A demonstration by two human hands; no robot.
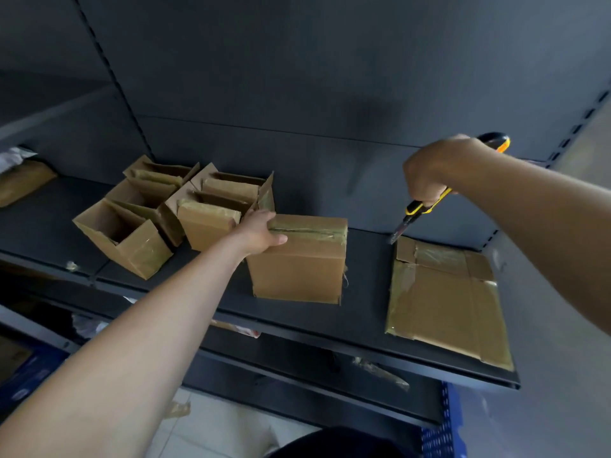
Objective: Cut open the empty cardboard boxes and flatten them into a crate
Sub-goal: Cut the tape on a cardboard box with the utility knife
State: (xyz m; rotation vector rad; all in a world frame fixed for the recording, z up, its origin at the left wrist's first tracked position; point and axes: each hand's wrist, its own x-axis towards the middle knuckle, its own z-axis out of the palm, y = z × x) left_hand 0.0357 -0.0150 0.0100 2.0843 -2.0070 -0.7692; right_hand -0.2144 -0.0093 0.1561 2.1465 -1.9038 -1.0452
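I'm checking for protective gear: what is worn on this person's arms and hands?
No gloves on the left hand or right hand; the left forearm and right forearm are bare to the frame's edge, with no sleeve, watch or band visible.

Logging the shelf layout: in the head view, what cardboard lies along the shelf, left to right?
Far left, a brown packet → opened boxes → taped box gripped by the left hand → flattened box, its far corner near the utility knife held by the right hand.

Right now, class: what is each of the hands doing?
Left hand: grips the top edge of the taped box.
Right hand: holds the yellow knife, blade pointing down.
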